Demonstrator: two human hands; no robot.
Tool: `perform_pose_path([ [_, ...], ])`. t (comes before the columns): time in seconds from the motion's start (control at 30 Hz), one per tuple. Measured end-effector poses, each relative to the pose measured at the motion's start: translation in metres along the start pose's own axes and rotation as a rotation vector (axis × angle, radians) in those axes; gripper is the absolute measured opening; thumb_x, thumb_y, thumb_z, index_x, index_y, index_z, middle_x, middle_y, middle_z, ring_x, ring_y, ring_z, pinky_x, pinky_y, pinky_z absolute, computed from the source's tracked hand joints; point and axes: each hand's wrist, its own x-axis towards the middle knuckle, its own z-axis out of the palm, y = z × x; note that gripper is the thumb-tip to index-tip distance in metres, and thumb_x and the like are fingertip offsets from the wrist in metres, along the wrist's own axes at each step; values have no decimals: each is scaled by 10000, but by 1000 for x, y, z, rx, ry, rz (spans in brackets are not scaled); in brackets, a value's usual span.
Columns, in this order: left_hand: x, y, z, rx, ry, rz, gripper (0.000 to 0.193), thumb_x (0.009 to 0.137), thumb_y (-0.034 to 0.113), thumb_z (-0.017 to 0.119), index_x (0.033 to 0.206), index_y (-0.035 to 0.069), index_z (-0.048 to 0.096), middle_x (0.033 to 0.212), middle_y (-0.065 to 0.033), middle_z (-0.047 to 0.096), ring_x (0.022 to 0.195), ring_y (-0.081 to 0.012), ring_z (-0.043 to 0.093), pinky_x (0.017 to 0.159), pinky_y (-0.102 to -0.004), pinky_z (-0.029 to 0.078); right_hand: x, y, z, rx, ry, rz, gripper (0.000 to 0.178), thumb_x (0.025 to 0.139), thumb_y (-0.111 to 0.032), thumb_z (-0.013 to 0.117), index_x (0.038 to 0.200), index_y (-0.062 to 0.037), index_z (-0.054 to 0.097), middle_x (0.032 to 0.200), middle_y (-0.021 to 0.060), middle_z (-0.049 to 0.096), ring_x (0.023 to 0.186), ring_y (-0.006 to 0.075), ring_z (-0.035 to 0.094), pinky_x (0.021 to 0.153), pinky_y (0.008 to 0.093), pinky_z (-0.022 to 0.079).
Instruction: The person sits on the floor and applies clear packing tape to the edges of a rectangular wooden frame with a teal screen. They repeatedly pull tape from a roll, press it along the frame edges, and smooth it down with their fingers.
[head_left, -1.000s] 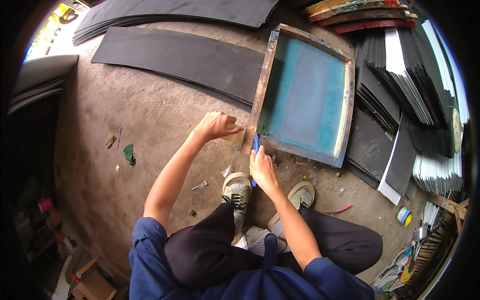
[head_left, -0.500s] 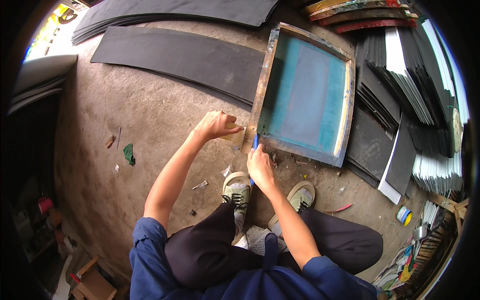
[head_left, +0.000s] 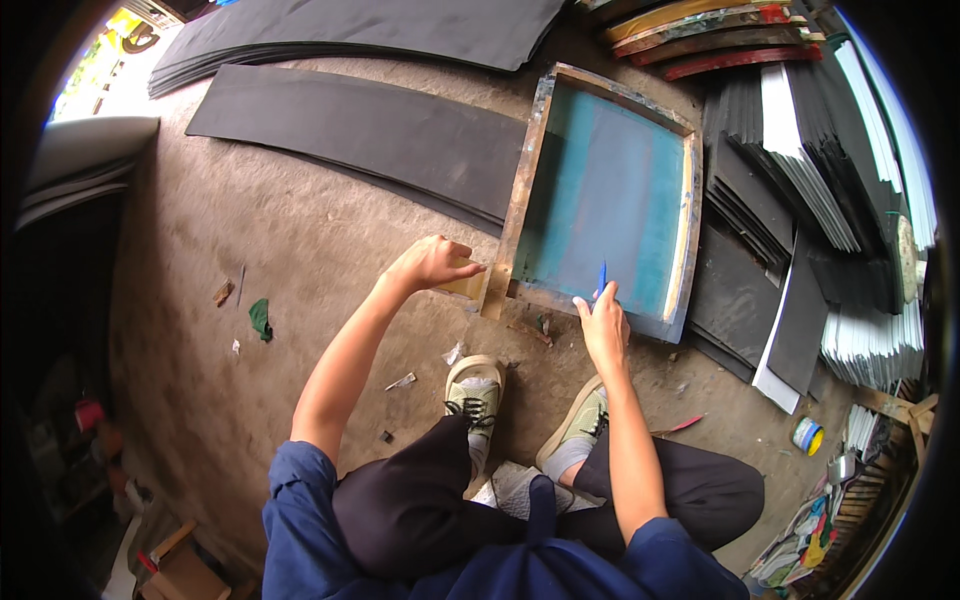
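My right hand (head_left: 603, 325), closed on a blue knife (head_left: 601, 277), has slid rightward along the screen-printing frame (head_left: 520, 210) lying on the floor; my left hand (head_left: 432, 263) still pinches brown tape (head_left: 468, 286) at its corner.

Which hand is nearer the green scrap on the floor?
Left. The left hand grips the frame corner, nearer the green scrap; the right hand is farther right.
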Motion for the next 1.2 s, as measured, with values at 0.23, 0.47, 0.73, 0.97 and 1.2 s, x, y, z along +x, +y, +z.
perform_pose_path([
  [0.23,-19,-34,-31,-123,8,-252,536,795,486,575,953,-13,686,807,-189,678,733,-287,674,702,-362,542,13,7,6,22,-154,90,405,831,-239,664,1037,-2,408,929,232,619,851,398,614,717,445,482],
  [0.47,-12,-30,-93,123,510,-26,446,779,396,601,1022,23,599,920,-144,638,882,-257,620,861,-372,418,83,-84,40,602,-171,-200,369,861,-186,617,1129,21,470,1025,160,630,912,274,635,771,356,494],
  [0.73,73,-50,-30,509,688,-69,333,718,296,722,967,116,595,966,-27,566,981,-187,500,842,-401,346,175,-171,112,463,-231,39,491,795,-72,601,1251,2,434,1099,189,603,1068,272,574,910,356,447],
  [0.97,70,-39,-17,358,653,-66,297,741,244,704,976,133,559,970,-13,532,1004,-193,501,867,-396,353,185,-134,95,254,-204,-309,412,815,-49,545,1222,-1,504,1149,190,583,1067,279,576,913,362,451],
  [1.2,22,-11,-44,360,458,34,274,783,207,660,1010,117,537,980,-55,532,980,-228,514,810,-385,400,167,-20,-67,111,-352,-552,285,829,-100,567,1101,-23,594,1075,192,599,1025,330,574,891,389,455],
])
